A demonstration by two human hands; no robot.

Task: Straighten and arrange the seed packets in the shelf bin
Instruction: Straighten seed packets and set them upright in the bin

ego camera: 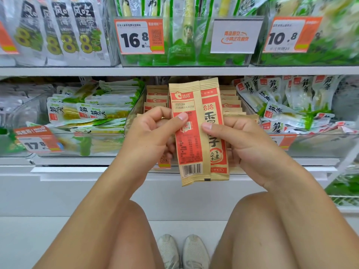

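Two tan and red seed packets are held upright in front of the shelf, overlapping. The front packet (189, 136) shows its back with a barcode; the packet behind it (215, 121) shows its printed front. My left hand (153, 133) pinches the front packet's left edge, thumb on its face. My right hand (246, 140) holds the pair from the right, thumb pressing the seam between them. Behind them, the clear shelf bin (136, 109) holds several more seed packets (156, 98) standing in rows.
Clear bins of green bamboo-shoot packs stand to the left (93, 113) and right (287, 105) of the seed bin. The white upper shelf (174, 70) carries price tags and more snack bags. Bare knees and shoes fill the lower view.
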